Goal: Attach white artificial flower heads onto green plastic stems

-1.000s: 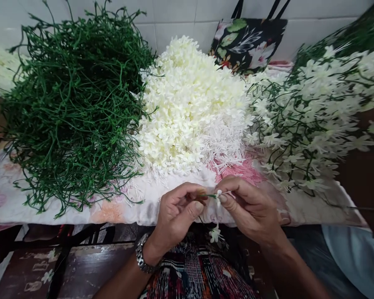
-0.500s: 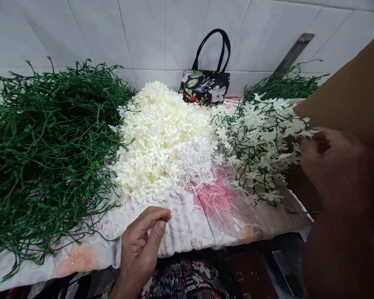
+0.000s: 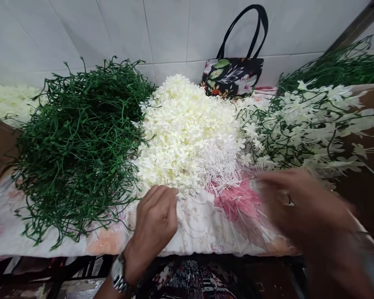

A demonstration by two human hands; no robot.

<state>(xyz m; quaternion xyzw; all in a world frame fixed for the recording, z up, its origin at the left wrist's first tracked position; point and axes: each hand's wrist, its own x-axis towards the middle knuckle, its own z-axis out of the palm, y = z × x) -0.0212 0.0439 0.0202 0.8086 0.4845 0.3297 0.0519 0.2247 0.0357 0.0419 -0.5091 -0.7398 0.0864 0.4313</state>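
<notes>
My left hand [image 3: 157,220], with a metal watch [image 3: 119,274] on its wrist, is curled closed at the front edge of a heap of cream-white artificial flower heads [image 3: 177,128]. Whether anything sits in its fingers is hidden. Smeared by motion, my right hand [image 3: 302,203] hovers over the cloth, and its fingers cannot be read. Behind it lies a bunch of white flowers on green stems [image 3: 299,128]. A small pile of thin white stamens [image 3: 221,160] rests between the two. Green artificial stems [image 3: 84,145] form a big tangled heap left of the cream flowers.
A patterned cloth [image 3: 199,224] covers the table. Against the tiled wall [image 3: 171,29] stands a black floral handbag [image 3: 233,77]. More green stems [image 3: 345,64] lie at the back right, and further cream flowers [image 3: 12,101] at the far left behind a cardboard box [image 3: 0,153].
My right hand has come from the right side of the stemmed flowers back toward the middle. My left hand has moved up to the heap's edge and turned knuckles up. The view has shifted.
</notes>
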